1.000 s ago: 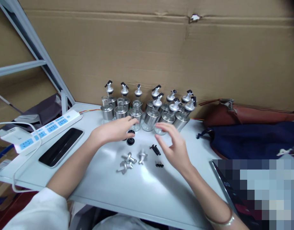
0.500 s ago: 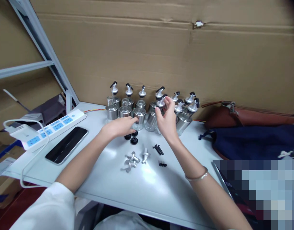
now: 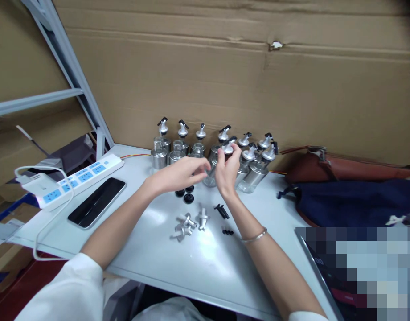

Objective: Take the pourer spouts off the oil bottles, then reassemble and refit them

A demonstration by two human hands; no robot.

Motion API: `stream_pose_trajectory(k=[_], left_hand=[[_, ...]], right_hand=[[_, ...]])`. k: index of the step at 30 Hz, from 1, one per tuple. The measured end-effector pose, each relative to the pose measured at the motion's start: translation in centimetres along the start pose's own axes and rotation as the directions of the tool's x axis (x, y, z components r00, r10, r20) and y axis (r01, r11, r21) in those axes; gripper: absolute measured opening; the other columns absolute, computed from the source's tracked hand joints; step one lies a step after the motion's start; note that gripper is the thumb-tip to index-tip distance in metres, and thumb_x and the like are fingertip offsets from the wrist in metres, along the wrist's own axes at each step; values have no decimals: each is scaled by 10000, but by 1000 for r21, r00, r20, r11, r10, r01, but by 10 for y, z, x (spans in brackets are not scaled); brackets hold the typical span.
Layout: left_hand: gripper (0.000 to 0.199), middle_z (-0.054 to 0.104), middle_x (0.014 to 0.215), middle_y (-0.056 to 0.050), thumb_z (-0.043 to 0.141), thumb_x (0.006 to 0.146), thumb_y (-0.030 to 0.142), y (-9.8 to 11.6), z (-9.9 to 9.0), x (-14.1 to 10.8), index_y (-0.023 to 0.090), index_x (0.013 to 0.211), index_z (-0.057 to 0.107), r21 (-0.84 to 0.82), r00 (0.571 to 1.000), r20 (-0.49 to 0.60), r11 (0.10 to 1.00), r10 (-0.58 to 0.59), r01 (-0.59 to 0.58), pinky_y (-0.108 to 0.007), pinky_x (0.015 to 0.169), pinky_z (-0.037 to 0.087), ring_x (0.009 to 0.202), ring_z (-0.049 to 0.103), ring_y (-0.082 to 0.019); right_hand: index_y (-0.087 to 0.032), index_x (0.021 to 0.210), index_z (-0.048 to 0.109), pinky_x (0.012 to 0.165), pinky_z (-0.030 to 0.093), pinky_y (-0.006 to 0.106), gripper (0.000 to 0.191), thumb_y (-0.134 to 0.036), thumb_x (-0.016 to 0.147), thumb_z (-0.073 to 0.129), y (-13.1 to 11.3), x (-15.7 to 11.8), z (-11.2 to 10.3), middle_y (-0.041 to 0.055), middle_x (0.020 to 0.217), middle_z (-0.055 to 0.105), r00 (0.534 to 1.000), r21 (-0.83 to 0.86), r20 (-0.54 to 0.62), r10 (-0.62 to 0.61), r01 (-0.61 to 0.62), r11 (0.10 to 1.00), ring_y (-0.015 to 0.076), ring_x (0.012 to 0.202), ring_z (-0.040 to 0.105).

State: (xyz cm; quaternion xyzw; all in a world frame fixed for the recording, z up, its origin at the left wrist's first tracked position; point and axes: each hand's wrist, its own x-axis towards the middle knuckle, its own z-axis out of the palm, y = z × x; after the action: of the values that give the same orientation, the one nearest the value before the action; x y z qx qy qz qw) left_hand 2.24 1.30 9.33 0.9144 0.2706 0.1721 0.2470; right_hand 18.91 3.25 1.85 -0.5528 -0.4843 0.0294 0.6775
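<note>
My right hand (image 3: pixel 227 171) is closed around the silver pour spout (image 3: pixel 229 147) with a black flip cap, at the front of a group of glass-and-steel bottles. The bottle just under it is partly hidden by the hand. My left hand (image 3: pixel 183 173) hovers in front of the left bottles, fingers loosely bent and apart, with nothing visible in it. Behind it stands a bottle without a spout (image 3: pixel 158 156). Nearer me on the table lie black rubber stoppers (image 3: pixel 188 198), loose silver spout bodies (image 3: pixel 202 218), black flip caps (image 3: pixel 221 211) and small black pieces (image 3: pixel 228 232).
A white power strip (image 3: pixel 81 180) with a charger and cable, and a phone (image 3: pixel 97 203), lie at the left of the grey table (image 3: pixel 211 276). At the right are a brown bag (image 3: pixel 358 167) and dark blue cloth (image 3: pixel 345 200). Cardboard (image 3: pixel 178 67) stands behind the bottles.
My left hand has moved right, toward the right hand. My right hand has stayed at the same spout, its wrist shifting left. The view has tilted slightly.
</note>
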Motion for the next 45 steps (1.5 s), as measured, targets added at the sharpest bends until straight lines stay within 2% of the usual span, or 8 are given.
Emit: stream_pose_trajectory(k=[4,7,10,16,23,29,36,45], left_hand=[[388,573,1185,-114,581,842,186,11,17,5,161,1208,453,-245,932,-361,959,44,-140,-328,892,478,1134,548,-206],[648,453,1361,-161,686,765,207,16,30,9,164,1315,346,-479,943,-329,870,-57,-115,-376,987,445,1244,484,-240],[677,523,1292,-119,720,746,216,20,31,8,200,1322,364,-605,977,-204,793,-66,-73,-366,921,476,1113,571,-223],[429,605,1010,-31,758,745,286,29,23,1,184,1112,564,-398,995,-93,915,35,-69,-284,703,466,824,579,-171],[392,619,1153,-99,678,816,276,21,45,8,151,1158,535,-369,989,-146,929,-22,-34,-323,802,488,1013,590,-243],[438,648,1114,-93,646,839,306,14,53,14,132,1223,526,-333,987,-129,942,-97,49,-328,805,491,904,618,-220],[538,614,1234,-118,645,841,292,3,60,21,167,1321,436,-265,964,-211,959,-164,105,-367,905,477,1023,615,-242],[530,578,1294,-145,590,872,275,-13,78,22,146,1342,382,-201,961,-205,969,-184,143,-384,996,457,1162,574,-248]], right_hand=[[-208,1152,427,886,435,476,292,-388,922,433,-28,3,-20,114,1051,565,990,59,29,-140,138,989,266,973,575],[-249,1150,455,803,465,417,240,-389,957,427,-55,2,-37,76,1026,553,959,159,82,-272,257,953,217,854,589],[-272,1119,472,722,486,365,205,-408,971,436,-77,-5,-53,28,918,540,937,289,121,-328,283,914,166,716,586],[-273,1100,450,615,492,305,229,-467,986,414,-83,-16,-67,-19,793,543,927,445,223,-301,178,878,141,637,597],[-243,1037,428,561,510,314,331,-562,962,380,-63,-9,-62,1,726,607,958,344,275,-81,-19,939,177,603,624],[-261,1007,376,531,528,337,333,-583,967,297,-46,-4,-52,25,750,634,945,355,313,91,-206,912,216,636,668],[-225,1019,472,836,531,398,419,-603,954,303,-32,4,-46,124,1085,637,958,318,288,12,-107,942,235,1045,629],[-239,1077,596,630,513,261,373,-556,891,528,-53,39,-87,43,975,583,995,417,99,-19,-24,909,156,805,603]])
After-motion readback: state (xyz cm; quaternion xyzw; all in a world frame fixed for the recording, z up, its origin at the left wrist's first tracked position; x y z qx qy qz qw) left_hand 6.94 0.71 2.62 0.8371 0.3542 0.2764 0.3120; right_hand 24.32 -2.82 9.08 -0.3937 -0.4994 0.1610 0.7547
